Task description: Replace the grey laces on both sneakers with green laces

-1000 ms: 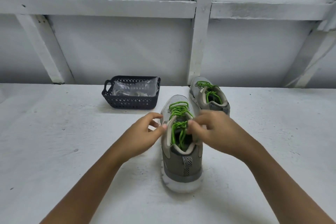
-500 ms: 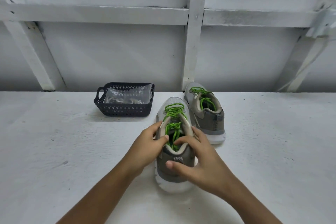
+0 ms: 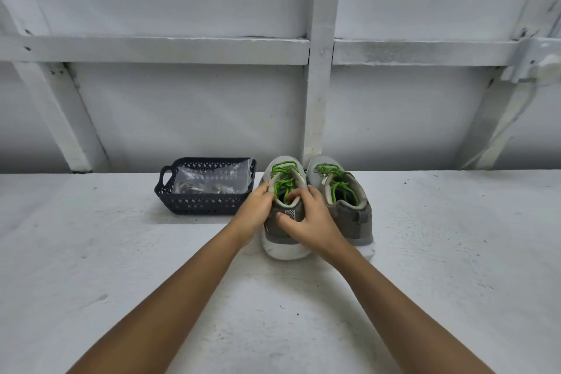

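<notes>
Grip's fine: left hand [image 3: 254,210] and right hand [image 3: 314,223] clasp left shoe [image 3: 283,247] at the firm heel collar; likely light, laces [image 3: 283,184] floppy.

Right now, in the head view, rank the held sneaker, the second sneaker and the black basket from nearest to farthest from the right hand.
1. The held sneaker: gripped at its heel by the right hand.
2. The second sneaker: just right of that hand.
3. The black basket: off to the left, past the left hand.
</notes>
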{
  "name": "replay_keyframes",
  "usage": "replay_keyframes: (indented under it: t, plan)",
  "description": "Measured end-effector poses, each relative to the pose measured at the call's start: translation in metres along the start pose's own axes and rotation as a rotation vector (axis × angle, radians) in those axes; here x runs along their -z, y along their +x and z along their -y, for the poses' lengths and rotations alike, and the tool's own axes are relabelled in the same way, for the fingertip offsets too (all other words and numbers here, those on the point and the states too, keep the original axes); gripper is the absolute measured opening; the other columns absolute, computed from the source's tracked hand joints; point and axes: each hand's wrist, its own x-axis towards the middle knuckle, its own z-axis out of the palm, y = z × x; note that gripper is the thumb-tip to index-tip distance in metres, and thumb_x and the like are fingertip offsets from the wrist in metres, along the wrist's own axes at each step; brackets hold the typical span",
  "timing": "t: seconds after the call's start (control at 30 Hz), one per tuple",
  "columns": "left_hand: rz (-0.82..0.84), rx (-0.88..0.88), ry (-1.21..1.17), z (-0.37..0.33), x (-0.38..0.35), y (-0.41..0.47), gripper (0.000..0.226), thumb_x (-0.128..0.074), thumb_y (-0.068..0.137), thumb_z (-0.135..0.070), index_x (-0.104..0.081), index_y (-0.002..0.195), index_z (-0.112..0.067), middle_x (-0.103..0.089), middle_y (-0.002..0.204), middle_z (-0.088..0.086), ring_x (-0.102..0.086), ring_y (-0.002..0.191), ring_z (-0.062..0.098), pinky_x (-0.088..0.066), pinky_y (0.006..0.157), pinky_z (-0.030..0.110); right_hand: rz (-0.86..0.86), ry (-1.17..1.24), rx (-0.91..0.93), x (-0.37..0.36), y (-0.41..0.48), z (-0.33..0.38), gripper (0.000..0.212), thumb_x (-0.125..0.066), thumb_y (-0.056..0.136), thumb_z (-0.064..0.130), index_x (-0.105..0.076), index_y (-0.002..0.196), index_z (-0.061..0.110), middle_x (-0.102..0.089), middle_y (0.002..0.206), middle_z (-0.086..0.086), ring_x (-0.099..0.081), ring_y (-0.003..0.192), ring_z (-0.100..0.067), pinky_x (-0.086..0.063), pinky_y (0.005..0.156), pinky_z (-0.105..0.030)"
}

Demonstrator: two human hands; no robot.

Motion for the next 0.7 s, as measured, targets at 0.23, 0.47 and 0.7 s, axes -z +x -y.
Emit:
replay_keyframes:
  t: [0.23, 0.47, 0.7]
  plan:
    - [-0.029, -0.121, -0.052, 0.015, -0.007, -0.008, 0.046, -0.026, 0.1, -0.047, -0.045, 0.138, -0.03, -0.051, 0.136, -0.007, -0.045, 0.128, 0.009, -0.032, 0.111, 0.035, -0.104, -0.122, 0.099, 0.003, -0.019, 0.002, 0.069, -0.066, 0.084, 0.038, -0.035, 0.142, 0.016, -0.04, 0.139, -0.003, -0.035, 0.133, -0.014, -0.031, 0.11, -0.029]
    - [-0.098, -0.163, 0.025, 0.042, -0.026, -0.041, 0.119, -0.068, 0.056, -0.074, -0.01, 0.15, -0.029, -0.028, 0.15, -0.014, -0.028, 0.137, 0.0, -0.028, 0.111, 0.021, -0.772, -0.469, 0.298, 0.029, -0.049, -0.013, 0.043, -0.075, 0.076, 0.025, -0.065, 0.113, 0.007, -0.056, 0.118, -0.017, -0.045, 0.11, -0.027, -0.039, 0.091, -0.036]
    - [-0.233, -0.159, 0.053, 0.051, -0.039, -0.031, 0.105, -0.086, 0.063, -0.033, -0.02, 0.145, -0.027, -0.045, 0.14, -0.007, -0.043, 0.128, 0.008, -0.038, 0.108, 0.037, -0.515, 0.032, -0.218, 0.03, -0.043, -0.05, 0.102, -0.082, 0.069, 0.034, -0.019, 0.148, 0.017, -0.031, 0.148, -0.009, -0.028, 0.138, -0.021, -0.03, 0.111, -0.037]
